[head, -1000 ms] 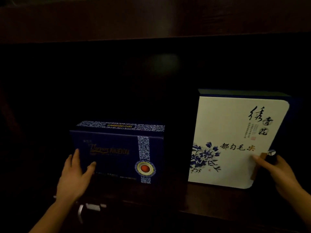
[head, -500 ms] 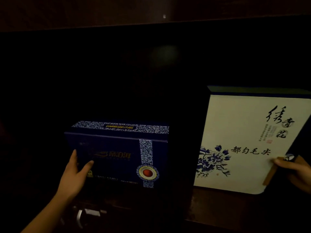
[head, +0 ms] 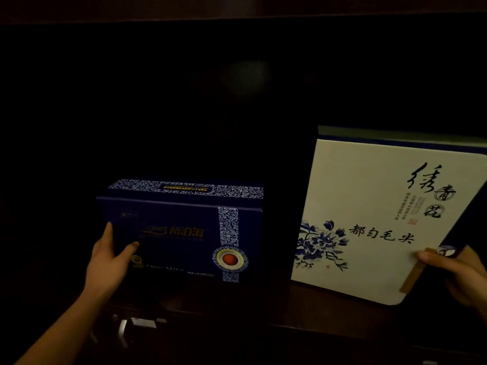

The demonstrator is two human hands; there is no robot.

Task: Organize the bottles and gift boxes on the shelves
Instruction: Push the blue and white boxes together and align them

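Note:
A dark blue gift box with a blue-and-white patterned band and a red medallion stands on the dark wooden shelf. My left hand grips its lower left corner, thumb on the front face. To the right stands a taller white gift box with blue flowers and black calligraphy, tilted slightly. My right hand holds its lower right edge by the wooden clasp, thumb on the front. No bottles are in view.
The shelf bay is very dark, with a deep unlit space behind and above the boxes. The upper shelf board runs across the top. A small metal fitting glints below the shelf edge at lower left.
My left hand went from resting flat beside the blue box to gripping its left corner. The view drifted left, so the white box and my right hand sit further right in frame.

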